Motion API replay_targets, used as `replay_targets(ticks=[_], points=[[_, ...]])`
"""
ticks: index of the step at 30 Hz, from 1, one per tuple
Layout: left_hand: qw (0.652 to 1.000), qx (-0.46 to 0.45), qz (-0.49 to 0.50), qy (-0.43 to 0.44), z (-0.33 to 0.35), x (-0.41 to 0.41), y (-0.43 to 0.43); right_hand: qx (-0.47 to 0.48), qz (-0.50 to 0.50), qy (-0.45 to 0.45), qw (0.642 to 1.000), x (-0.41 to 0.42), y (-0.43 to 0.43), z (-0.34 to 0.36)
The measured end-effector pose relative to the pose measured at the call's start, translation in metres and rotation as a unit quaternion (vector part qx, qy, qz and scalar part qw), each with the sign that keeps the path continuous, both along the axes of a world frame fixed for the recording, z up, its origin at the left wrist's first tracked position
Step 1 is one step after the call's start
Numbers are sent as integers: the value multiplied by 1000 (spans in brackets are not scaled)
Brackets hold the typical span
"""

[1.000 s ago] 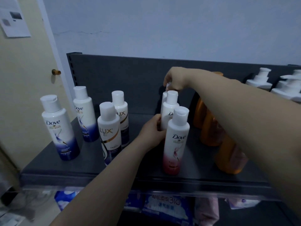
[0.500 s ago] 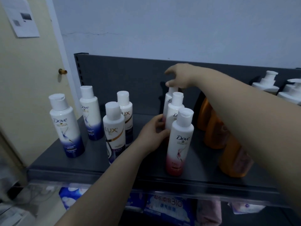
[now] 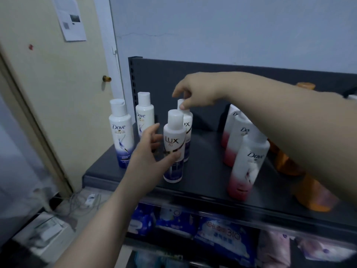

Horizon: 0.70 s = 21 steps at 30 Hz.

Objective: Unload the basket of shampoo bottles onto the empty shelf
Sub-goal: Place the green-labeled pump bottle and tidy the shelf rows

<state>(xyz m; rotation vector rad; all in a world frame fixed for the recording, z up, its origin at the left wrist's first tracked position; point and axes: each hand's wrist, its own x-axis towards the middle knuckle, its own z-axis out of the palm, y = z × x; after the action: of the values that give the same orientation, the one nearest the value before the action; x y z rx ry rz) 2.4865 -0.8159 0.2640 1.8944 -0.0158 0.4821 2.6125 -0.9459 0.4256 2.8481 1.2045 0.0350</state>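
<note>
On the dark shelf (image 3: 202,171) stand two white-and-purple Lux bottles. My left hand (image 3: 152,151) curls round the front Lux bottle (image 3: 173,136), thumb across its label and fingers at its left side. My right hand (image 3: 195,91) reaches in from the right and pinches the cap of the rear Lux bottle (image 3: 188,124), which the front one partly hides. Two blue Dove bottles (image 3: 120,132) (image 3: 144,117) stand to the left. Three pink Dove bottles (image 3: 249,167) line up to the right under my right forearm. No basket is in view.
Orange bottles (image 3: 313,194) stand at the shelf's right end, partly behind my arm. Blue and pink packages (image 3: 222,235) fill the shelf below. A cream door (image 3: 48,93) with a knob (image 3: 106,78) is on the left, with cables (image 3: 85,198) on the floor.
Both hands left the pink Dove bottles and moved left to the two Lux bottles. The view swung left, so the bottles now appear further right.
</note>
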Motion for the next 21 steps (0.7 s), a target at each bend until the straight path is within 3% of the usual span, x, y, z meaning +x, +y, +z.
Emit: replay_targets(ticks=[6,21], points=[[993,52,-83,67,-16,26,8,10,-33,15,999,16,1,-3],[986,37,-152,53,-16,48,-11,31,-84,43,995,27,-25,-2]])
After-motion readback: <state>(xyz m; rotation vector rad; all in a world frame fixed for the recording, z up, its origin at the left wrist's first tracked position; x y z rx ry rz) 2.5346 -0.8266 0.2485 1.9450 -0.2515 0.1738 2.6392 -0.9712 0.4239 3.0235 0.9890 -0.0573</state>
